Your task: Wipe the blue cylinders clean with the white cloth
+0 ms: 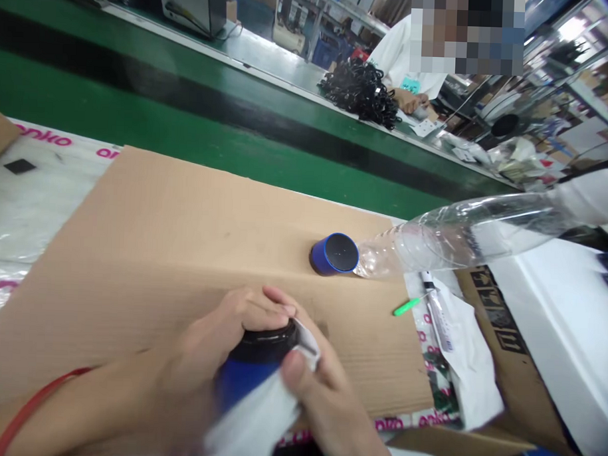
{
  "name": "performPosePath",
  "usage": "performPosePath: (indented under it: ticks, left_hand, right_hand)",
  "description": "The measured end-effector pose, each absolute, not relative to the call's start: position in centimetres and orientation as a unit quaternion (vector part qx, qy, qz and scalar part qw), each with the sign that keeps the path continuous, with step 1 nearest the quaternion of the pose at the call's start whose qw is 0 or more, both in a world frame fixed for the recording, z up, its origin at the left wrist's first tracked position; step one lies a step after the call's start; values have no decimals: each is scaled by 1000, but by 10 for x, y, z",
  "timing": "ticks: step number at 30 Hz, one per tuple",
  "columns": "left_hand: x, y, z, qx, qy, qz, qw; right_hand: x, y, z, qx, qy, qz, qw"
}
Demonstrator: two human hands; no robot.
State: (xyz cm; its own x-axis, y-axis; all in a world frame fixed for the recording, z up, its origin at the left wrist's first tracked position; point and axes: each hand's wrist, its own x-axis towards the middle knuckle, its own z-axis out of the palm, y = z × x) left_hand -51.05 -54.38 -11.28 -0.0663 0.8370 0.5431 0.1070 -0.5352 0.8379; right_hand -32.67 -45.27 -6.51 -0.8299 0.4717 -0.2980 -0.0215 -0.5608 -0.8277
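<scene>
Near the bottom centre, my left hand (215, 338) is wrapped round a blue cylinder with a black end (249, 372), its fingers over the black top. My right hand (328, 395) pinches a white cloth (262, 413) against the cylinder's right side. Part of the cloth hangs below, blurred by motion. A smaller blue cylinder with a dark mesh top (342, 253) stands upright on the cardboard sheet (169, 216), beyond my hands.
A clear plastic bottle (448, 233) stands right of the small cylinder. A green-handled tool (406, 307), a white tube (439, 319) and a cardboard box (508, 368) lie right. Across the green belt (202, 125), a person works beside black cables (361, 90).
</scene>
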Motion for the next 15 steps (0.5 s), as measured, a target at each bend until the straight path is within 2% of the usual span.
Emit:
performPosePath:
  ticks: [9,15]
  left_hand:
    - [-496,-547,-85,540,385,675,325]
    - [-500,-543,-82,523,418,678,303]
  right_hand:
    - [-313,-461,-51,-370,-398,827,143]
    - [-314,-458,-43,-361,-333,865,103]
